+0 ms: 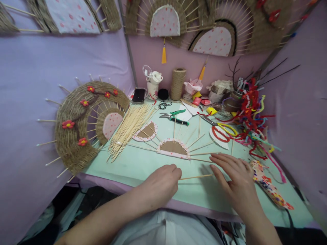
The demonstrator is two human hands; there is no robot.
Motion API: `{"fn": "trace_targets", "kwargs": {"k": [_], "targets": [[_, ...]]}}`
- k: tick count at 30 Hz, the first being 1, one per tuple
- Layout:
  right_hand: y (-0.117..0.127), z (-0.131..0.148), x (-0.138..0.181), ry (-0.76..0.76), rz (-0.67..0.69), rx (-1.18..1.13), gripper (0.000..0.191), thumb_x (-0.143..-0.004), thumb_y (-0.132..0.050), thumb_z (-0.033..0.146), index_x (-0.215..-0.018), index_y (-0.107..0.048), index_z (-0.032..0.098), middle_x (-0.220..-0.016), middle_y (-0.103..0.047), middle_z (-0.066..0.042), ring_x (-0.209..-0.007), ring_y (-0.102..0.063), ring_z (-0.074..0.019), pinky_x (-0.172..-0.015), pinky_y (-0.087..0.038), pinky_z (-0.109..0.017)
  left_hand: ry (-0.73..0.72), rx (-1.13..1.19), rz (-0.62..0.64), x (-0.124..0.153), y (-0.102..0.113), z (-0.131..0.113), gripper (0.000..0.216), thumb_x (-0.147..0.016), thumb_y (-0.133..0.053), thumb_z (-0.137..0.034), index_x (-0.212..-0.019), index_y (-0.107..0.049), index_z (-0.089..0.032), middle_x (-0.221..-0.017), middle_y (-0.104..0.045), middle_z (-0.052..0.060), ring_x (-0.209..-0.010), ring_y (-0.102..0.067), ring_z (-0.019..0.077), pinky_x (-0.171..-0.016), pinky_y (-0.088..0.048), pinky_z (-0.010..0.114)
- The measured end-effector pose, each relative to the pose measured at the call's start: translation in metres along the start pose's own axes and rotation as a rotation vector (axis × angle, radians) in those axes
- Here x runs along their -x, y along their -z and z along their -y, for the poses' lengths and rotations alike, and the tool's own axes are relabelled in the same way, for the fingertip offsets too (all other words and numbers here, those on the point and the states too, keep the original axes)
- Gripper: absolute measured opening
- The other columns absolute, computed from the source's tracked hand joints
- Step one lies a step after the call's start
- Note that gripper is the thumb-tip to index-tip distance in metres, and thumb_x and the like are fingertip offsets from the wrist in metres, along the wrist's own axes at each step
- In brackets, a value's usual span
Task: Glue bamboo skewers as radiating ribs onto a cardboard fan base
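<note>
My left hand [165, 185] is closed round one end of a thin wooden stick [196, 177], which points right over the table. With fingers spread, my right hand [233, 177] hovers near the stick's far end, its fingertips by the outer ends of other sticks. Those sticks fan out from a half-round cardboard piece [173, 147] with a pink-spotted white border, lying in front of my hands. Behind it to the left lies a second half-round piece [146, 131]. A large pile of loose sticks [133, 126] rests further left.
A twine-woven fan with red flowers [74, 119] leans at the left. Green-handled pruners [176, 117], scissors [219, 131] and a twine spool [177, 83] are further back. Coloured pipe cleaners [251, 112] and a flower-patterned glue gun [270, 183] are on the right.
</note>
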State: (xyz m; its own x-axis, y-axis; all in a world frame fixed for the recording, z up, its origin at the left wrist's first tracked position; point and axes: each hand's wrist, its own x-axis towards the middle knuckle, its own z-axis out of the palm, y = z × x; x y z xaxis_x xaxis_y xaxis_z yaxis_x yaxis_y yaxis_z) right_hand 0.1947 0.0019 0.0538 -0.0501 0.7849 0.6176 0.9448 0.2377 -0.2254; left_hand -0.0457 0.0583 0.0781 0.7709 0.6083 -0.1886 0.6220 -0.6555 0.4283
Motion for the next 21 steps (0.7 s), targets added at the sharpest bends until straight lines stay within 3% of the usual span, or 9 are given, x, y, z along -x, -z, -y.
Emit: {"fn": "trace_targets", "kwargs": {"k": [3, 8, 10, 14, 17, 19, 21], "targets": [[0.014, -0.004, -0.003, -0.025, -0.021, -0.030, 0.024, -0.097, -0.047, 0.036, -0.108, -0.065, 0.024, -0.107, -0.072, -0.008, -0.101, -0.064, -0.0257, -0.091, -0.039, -0.045, 0.064, 0.178, -0.068, 0.006, 0.009, 0.009, 0.014, -0.084, -0.040, -0.011, -0.082, -0.050, -0.021, -0.081, -0.058, 0.002, -0.075, -0.052, 0.0165, -0.070, -0.041, 0.030], [0.032, -0.029, 0.003, -0.072, -0.038, 0.060, 0.029, -0.095, -0.047, 0.045, -0.103, -0.067, 0.025, -0.101, -0.073, -0.009, -0.094, -0.066, -0.0265, -0.088, -0.044, -0.045, 0.082, 0.655, -0.244, 0.009, 0.025, 0.035, 0.024, -0.082, -0.048, -0.020, -0.106, -0.050, -0.022, -0.082, -0.058, -0.001, -0.069, -0.053, 0.0118, -0.065, -0.043, 0.024], [0.036, -0.043, 0.010, -0.086, -0.018, 0.099, 0.033, -0.095, -0.047, 0.049, -0.101, -0.068, 0.025, -0.099, -0.073, -0.009, -0.093, -0.067, -0.0271, -0.086, -0.046, -0.045, 0.118, 0.793, -0.352, 0.005, 0.037, 0.048, 0.017, -0.081, -0.050, -0.025, -0.097, -0.051, -0.020, -0.081, -0.057, 0.000, -0.069, -0.052, 0.0115, -0.065, -0.044, 0.024], [0.042, -0.068, 0.023, -0.129, 0.038, 0.124, 0.036, -0.093, -0.047, 0.052, -0.100, -0.069, 0.024, -0.097, -0.074, -0.009, -0.090, -0.069, -0.0282, -0.082, -0.050, -0.044, 0.211, 0.825, -0.557, -0.004, 0.063, 0.077, 0.012, -0.077, -0.055, -0.031, -0.082, -0.052, -0.020, -0.076, -0.055, -0.001, -0.071, -0.053, 0.0122, -0.070, -0.045, 0.025], [0.043, -0.078, 0.028, -0.123, 0.069, 0.157, 0.040, -0.094, -0.046, 0.054, -0.099, -0.069, 0.022, -0.096, -0.074, -0.010, -0.087, -0.069, -0.0279, -0.077, -0.051, -0.042, 0.198, 0.910, -0.584, -0.013, 0.079, 0.097, 0.013, -0.075, -0.055, -0.030, -0.082, -0.052, -0.019, -0.078, -0.058, 0.000, -0.077, -0.058, 0.0135, -0.073, -0.047, 0.026], [0.040, -0.081, 0.029, -0.107, 0.058, 0.173, 0.043, -0.094, -0.044, 0.056, -0.096, -0.069, 0.022, -0.093, -0.074, -0.010, -0.086, -0.069, -0.0276, -0.075, -0.051, -0.041, 0.230, 1.011, -0.599, -0.021, 0.087, 0.108, 0.013, -0.072, -0.052, -0.026, -0.083, -0.049, -0.019, -0.073, -0.056, -0.002, -0.068, -0.057, 0.0120, -0.065, -0.045, 0.024], [0.037, -0.080, 0.028, -0.082, 0.041, 0.174, 0.044, -0.093, -0.043, 0.057, -0.093, -0.070, 0.022, -0.090, -0.074, -0.009, -0.084, -0.069, -0.0267, -0.074, -0.050, -0.040, 0.284, 1.006, -0.617, -0.028, 0.095, 0.118, 0.013, -0.068, -0.049, -0.022, -0.080, -0.047, -0.020, -0.064, -0.049, -0.005, -0.053, -0.045, 0.0086, -0.052, -0.034, 0.021]]}}
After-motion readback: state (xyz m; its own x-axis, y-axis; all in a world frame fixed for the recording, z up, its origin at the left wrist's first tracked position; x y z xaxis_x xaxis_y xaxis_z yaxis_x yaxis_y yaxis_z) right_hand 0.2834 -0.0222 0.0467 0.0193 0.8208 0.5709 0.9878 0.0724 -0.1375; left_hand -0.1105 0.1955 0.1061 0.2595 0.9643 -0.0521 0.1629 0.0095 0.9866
